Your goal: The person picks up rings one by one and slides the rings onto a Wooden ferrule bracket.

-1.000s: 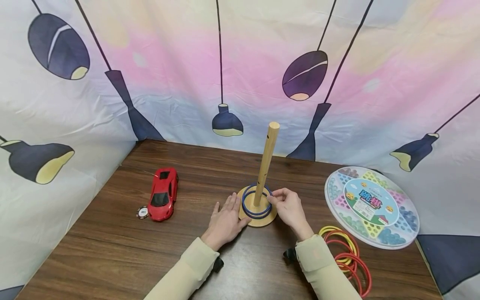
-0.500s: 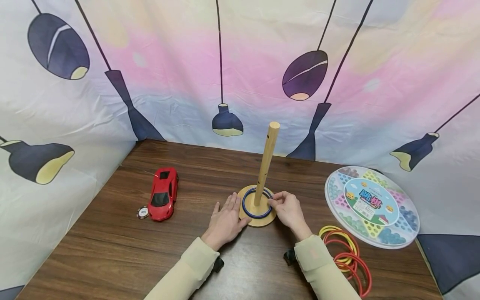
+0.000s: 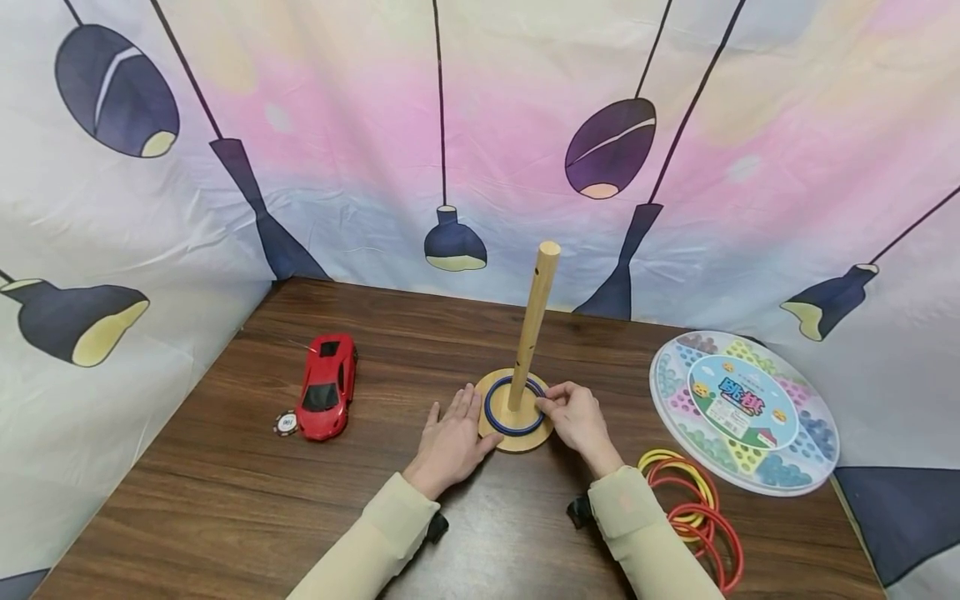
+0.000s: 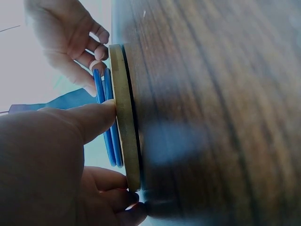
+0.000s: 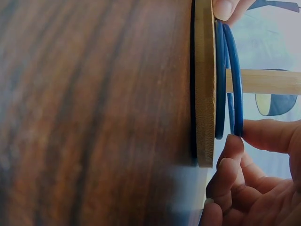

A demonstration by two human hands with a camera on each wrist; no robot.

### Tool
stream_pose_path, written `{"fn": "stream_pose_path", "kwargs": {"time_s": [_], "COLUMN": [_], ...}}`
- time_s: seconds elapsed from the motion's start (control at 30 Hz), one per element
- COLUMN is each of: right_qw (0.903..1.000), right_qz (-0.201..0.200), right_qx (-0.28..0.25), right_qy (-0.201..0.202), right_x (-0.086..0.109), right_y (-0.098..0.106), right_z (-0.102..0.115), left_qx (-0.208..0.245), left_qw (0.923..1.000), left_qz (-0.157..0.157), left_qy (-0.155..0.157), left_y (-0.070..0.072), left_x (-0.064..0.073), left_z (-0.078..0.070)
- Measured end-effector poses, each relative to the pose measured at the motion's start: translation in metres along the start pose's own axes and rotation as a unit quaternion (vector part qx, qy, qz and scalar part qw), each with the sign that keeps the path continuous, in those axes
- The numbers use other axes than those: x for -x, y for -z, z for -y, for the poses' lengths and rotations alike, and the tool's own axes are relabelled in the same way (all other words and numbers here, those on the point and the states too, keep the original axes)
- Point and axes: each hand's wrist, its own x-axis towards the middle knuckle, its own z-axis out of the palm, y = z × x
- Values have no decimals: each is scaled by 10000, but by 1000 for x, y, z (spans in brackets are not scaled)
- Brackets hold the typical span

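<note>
A wooden post stands upright on a round wooden base. Two blue rings encircle its foot. In the right wrist view, the lower blue ring lies against the base, while the upper blue ring leans slightly away from it on the near side. My right hand pinches the upper ring's right edge between thumb and finger. My left hand rests at the base's left side, its fingers extended along the edge and its thumb touching the front rim.
Several loose yellow and red rings lie by my right forearm. Behind them is a round Chinese checkers box. A red toy car and a poker chip sit on the left. A patterned cloth hangs behind the table.
The upper blue ring has come down from a raised, offset position and now nearly lines up with the lower one. My right hand lowered slightly with it; my left hand stayed put.
</note>
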Motion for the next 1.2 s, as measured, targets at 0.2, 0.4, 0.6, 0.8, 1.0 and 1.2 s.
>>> {"fn": "stream_pose_path", "kwargs": {"time_s": [0.2, 0.4, 0.6, 0.8, 1.0, 1.2], "right_qw": [10000, 9999, 9999, 9999, 9997, 9996], "right_qz": [45, 97, 135, 133, 140, 152], "right_qx": [9, -39, -55, -45, -89, -108], "right_qy": [-4, -12, 32, 51, 177, 223], "right_x": [-1, -1, -1, 0, 0, 1], "right_y": [0, -2, -2, -1, -1, 0], "right_z": [-1, -2, -2, -3, -4, -4], "left_qx": [20, 20, 26, 29, 53, 79], "left_qw": [10000, 10000, 10000, 10000, 10000, 10000], "left_qz": [-38, 15, -2, -21, -29, -12], "left_qy": [-18, -7, -12, -27, -24, 0], "left_y": [0, 0, 0, 0, 0, 0], "left_x": [0, 1, 1, 1, 1, 1], "left_z": [0, 1, 1, 0, 0, 0]}}
